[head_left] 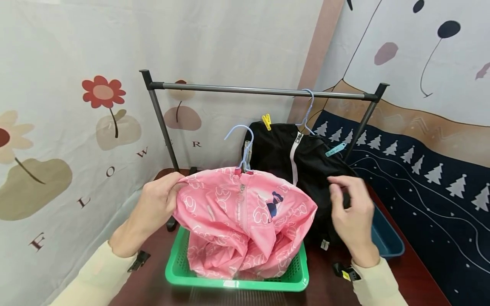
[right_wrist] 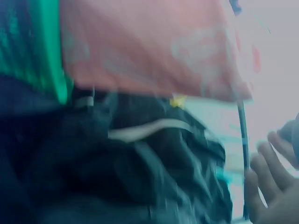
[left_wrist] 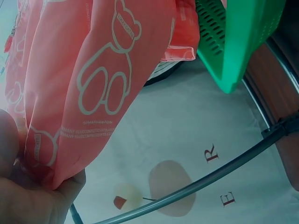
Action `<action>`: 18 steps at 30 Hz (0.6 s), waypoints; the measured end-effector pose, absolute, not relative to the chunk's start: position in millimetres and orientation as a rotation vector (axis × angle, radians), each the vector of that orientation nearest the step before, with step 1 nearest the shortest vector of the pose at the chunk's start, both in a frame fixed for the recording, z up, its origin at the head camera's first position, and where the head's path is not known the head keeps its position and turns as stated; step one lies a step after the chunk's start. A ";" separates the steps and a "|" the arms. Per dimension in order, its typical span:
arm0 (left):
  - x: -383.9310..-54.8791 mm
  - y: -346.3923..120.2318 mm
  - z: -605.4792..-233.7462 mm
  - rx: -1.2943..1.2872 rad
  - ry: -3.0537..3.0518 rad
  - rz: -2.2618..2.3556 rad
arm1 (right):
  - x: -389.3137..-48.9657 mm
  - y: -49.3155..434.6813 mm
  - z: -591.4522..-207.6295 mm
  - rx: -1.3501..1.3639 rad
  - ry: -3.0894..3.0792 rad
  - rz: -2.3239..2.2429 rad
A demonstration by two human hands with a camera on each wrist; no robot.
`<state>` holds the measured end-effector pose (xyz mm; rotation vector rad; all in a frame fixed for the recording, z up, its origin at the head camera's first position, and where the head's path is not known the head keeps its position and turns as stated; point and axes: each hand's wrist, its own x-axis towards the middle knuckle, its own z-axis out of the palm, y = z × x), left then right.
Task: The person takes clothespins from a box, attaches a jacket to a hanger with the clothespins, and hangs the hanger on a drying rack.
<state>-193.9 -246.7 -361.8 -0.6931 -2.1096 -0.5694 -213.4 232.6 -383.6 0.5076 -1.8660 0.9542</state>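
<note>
A pink zip jacket [head_left: 226, 212] with white bear outlines hangs on a light blue hanger [head_left: 246, 148], its lower part bunched in a green basket [head_left: 237, 284]. My left hand [head_left: 158, 199] pinches the jacket's left shoulder; in the left wrist view the fingers [left_wrist: 70, 186] grip the fabric. Off the jacket's right side, my right hand [head_left: 352, 214] holds nothing, its fingers loosely bent in front of a black jacket [head_left: 275, 144]. In the right wrist view this hand [right_wrist: 275, 186] is blurred, apart from the pink cloth.
The black jacket hangs by a blue hanger [head_left: 309, 110] from a metal rack's bar [head_left: 237, 89]. A yellow clothespin [head_left: 266, 122] and a blue clothespin [head_left: 336, 149] are clipped to its shoulders. A dark blue bin [head_left: 386, 238] stands at right on the brown table [head_left: 145, 284].
</note>
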 end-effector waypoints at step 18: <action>-194.2 -247.9 -363.5 -0.703 -2.109 -0.564 | -244.1 262.3 -372.3 0.155 -2.068 0.902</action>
